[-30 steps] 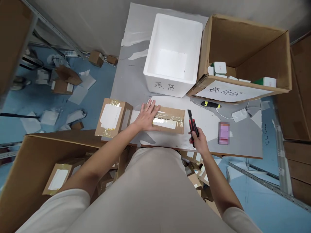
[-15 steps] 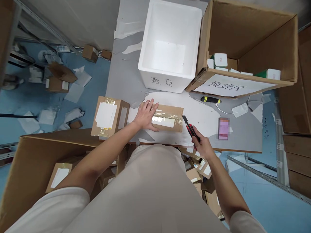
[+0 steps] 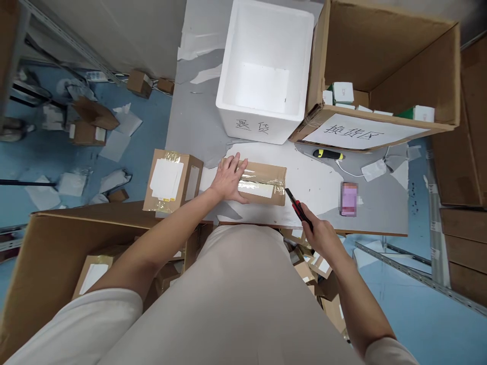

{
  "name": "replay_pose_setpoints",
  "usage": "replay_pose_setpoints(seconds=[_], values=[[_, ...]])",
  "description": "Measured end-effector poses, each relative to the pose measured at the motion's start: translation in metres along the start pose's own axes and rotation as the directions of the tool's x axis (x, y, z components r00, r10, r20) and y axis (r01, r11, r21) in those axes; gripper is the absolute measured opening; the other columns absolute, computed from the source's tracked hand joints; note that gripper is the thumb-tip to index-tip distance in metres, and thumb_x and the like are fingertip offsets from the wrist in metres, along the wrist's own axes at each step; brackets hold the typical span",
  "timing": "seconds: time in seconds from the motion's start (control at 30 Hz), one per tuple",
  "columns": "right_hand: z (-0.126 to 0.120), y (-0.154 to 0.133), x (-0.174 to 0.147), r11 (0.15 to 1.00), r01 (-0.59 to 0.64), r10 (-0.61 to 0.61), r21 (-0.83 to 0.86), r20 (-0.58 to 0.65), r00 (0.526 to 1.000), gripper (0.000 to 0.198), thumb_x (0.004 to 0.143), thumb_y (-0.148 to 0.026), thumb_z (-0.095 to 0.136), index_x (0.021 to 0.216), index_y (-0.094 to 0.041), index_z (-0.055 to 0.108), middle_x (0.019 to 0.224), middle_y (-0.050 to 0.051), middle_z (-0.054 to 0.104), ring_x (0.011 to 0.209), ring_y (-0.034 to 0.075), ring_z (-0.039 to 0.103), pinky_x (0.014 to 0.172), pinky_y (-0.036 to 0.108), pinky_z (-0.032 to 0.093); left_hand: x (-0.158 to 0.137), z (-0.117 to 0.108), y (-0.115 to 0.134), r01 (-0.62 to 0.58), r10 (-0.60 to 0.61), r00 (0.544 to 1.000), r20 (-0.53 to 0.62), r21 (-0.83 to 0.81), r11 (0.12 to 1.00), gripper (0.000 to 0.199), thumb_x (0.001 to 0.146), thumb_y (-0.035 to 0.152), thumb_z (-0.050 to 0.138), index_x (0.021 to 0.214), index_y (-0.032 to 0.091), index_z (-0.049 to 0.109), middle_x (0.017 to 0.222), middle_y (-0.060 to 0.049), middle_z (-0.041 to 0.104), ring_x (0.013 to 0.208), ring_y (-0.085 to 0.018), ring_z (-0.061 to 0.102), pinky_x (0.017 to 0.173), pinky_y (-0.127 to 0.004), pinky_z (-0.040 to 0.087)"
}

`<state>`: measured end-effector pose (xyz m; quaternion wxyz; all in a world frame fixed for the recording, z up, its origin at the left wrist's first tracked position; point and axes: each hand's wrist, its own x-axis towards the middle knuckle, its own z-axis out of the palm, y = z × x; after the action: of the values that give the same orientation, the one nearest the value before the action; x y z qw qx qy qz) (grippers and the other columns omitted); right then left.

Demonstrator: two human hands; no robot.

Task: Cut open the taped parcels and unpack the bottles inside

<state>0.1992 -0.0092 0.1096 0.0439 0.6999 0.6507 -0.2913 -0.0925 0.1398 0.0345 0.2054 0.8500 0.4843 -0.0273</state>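
Observation:
A taped cardboard box with a white label lies on the table in front of me. Its left end is under my left hand, which holds it with the thumb at the near edge and the spread fingers towards the far edge. My right hand is closed around a red and black utility knife. The knife's tip is at the box's right end, by the taped edge; whether it touches I cannot tell. A second cardboard box with white labels stands left of my left hand.
Behind stand a white foam box and a large carton holding several small boxes. A black and yellow cutter, a white cord and a phone lie at right. Cartons of parcels stand below the table edge.
My right hand has moved slightly, bringing the knife's tip lower along the box's right end. My left hand and the box have stayed in place.

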Motion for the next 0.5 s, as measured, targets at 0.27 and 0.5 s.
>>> replay_pose_setpoints(seconds=[0.27, 0.5], values=[[0.017, 0.014, -0.014, 0.974, -0.066, 0.051, 0.217, 0.072, 0.996, 0.056, 0.09, -0.033, 0.037, 0.146, -0.032, 0.03, 0.067, 0.001, 0.064, 0.053, 0.018, 0.057, 0.055, 0.028, 0.043, -0.002, 0.002, -0.002, -0.017, 0.017, 1.0, -0.003, 0.01, 1.0, 0.136, 0.044, 0.073, 0.07, 0.149, 0.011, 0.009, 0.154, -0.023, 0.004, 0.137, -0.047, 0.01, 0.106, -0.061, 0.016], [0.022, 0.041, 0.0, 0.96, -0.213, 0.251, 0.18, -0.222, 0.942, 0.066, 0.092, -0.045, 0.033, 0.15, -0.017, 0.018, 0.075, 0.008, 0.066, 0.065, 0.022, 0.06, 0.064, 0.033, 0.045, -0.008, 0.002, -0.001, -0.04, 0.043, 0.997, -0.072, 0.034, 0.999, 0.13, 0.05, 0.074, 0.067, 0.148, 0.01, 0.012, 0.154, -0.025, 0.003, 0.14, -0.045, 0.005, 0.107, -0.063, 0.01]])
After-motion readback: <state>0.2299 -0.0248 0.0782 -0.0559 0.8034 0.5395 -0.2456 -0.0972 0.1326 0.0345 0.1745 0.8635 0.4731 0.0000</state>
